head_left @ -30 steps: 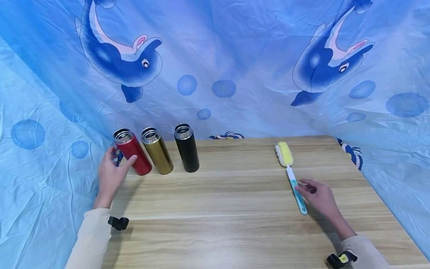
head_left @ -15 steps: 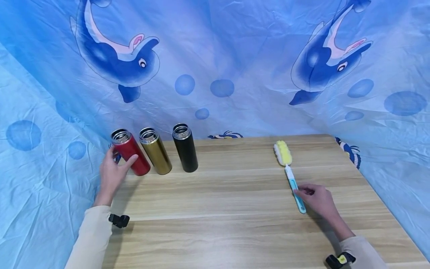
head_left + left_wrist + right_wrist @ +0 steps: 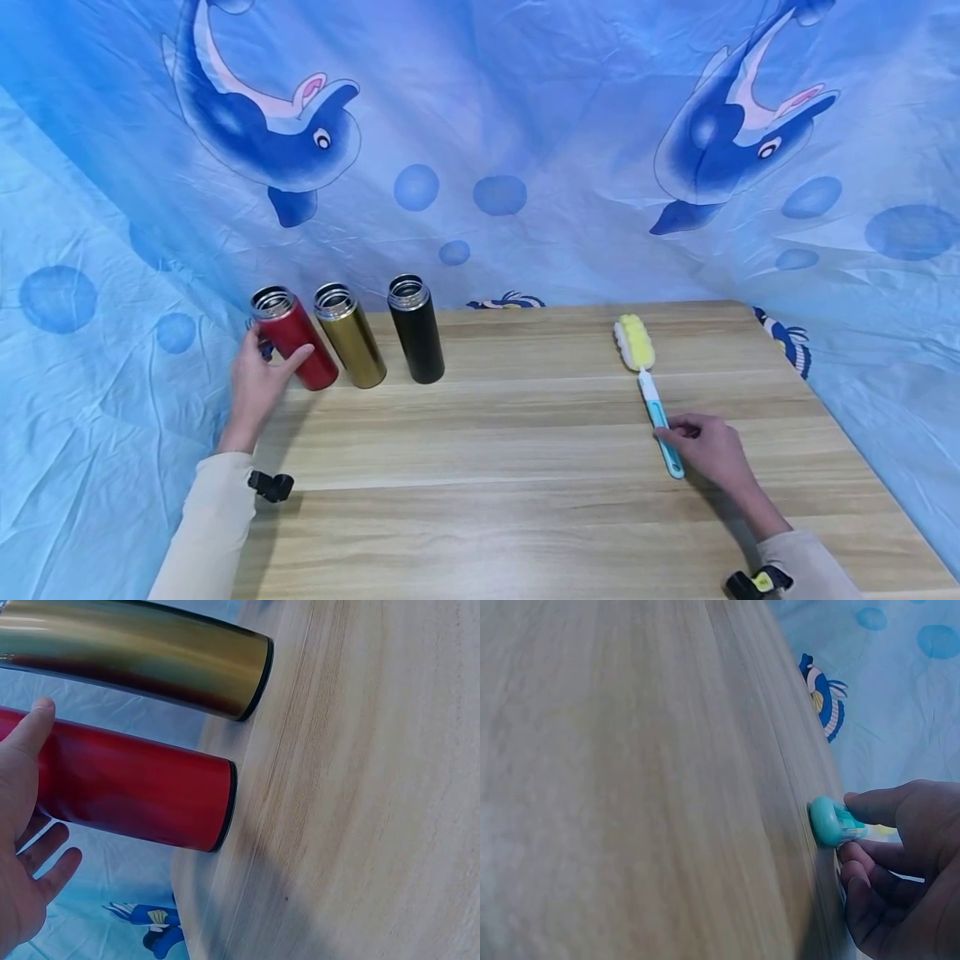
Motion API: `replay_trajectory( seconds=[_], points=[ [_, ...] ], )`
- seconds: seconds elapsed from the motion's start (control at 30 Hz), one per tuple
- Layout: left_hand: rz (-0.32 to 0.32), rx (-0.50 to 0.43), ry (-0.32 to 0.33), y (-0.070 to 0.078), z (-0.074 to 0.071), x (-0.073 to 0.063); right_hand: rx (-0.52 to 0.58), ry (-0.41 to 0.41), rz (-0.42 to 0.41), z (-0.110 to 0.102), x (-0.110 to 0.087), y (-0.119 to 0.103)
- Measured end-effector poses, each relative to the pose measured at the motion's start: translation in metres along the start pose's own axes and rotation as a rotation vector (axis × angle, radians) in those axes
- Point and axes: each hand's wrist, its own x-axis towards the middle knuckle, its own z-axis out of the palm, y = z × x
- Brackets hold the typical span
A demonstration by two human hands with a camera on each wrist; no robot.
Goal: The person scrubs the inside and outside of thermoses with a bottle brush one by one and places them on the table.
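1. At the far left, the left hand (image 3: 258,385) sits slightly closer in around the red bottle (image 3: 292,333) than a second ago, while the bottle stands in the same spot on the table (image 3: 525,433).
2. Part of this hand's fingers is hidden behind the red bottle; in the left wrist view the bottle's upper end is cut off, as is part of the palm.
3. The left hand's grip is loosely curved: thumb across the near side, fingers behind (the lower ones are spread away from the metal). How firmly it presses is hard to make out.
4. Next come the gold bottle (image 3: 351,346), just beside the red one, then the black bottle (image 3: 418,337); both stay put, mouths uncovered, interiors too dark to read.
5. Well apart to the right lies the brush (image 3: 648,389), unmoved; its yellow head is only a faint patch behind the fingers in the right wrist view.
6. The right hand (image 3: 711,450), its thumb and index finger apart earlier, now pinches the teal handle (image 3: 656,414), with little gap between the tips.
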Motion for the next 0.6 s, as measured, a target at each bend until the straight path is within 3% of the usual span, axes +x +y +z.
replay_trajectory(
  seconds=[0.23, 0.6],
  points=[
    [0.026, 0.013, 0.024, -0.0014, 0.0018, 0.0, 0.015, 0.002, 0.017, 0.0021, 0.0016, -0.0004],
    [-0.008, 0.024, -0.008, -0.0033, 0.0028, 0.0007, 0.042, 0.025, 0.028, 0.0046, 0.0022, -0.0009]
  ],
)
